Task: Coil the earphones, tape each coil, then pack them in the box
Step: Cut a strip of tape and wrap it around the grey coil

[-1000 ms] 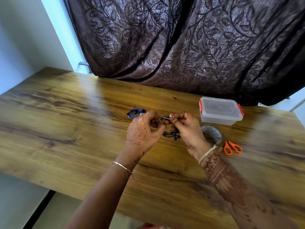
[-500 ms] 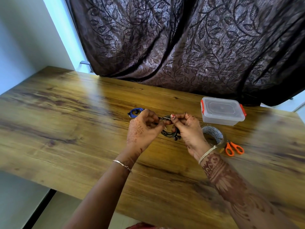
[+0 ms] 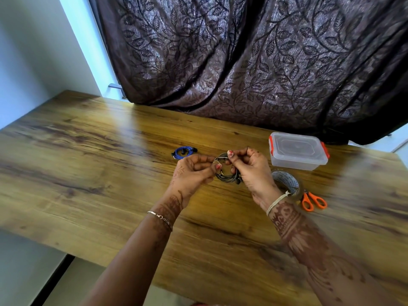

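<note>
A coil of black earphones hangs between my hands just above the table's middle. My left hand pinches its left side and my right hand pinches the top, where a small piece of tape seems to sit. A coiled blue earphone lies on the table behind my left hand. The clear plastic box, with a shut lid and red clips, stands at the right. A roll of tape rests by my right wrist, partly hidden by it.
Orange-handled scissors lie right of the tape roll. The wooden table ends close to me at the front and at the left. A dark leaf-patterned curtain hangs along the table's back edge.
Both hands have kept hold of the black coil and shifted their fingers at its top. The view has moved in a little; nothing on the table has moved.
</note>
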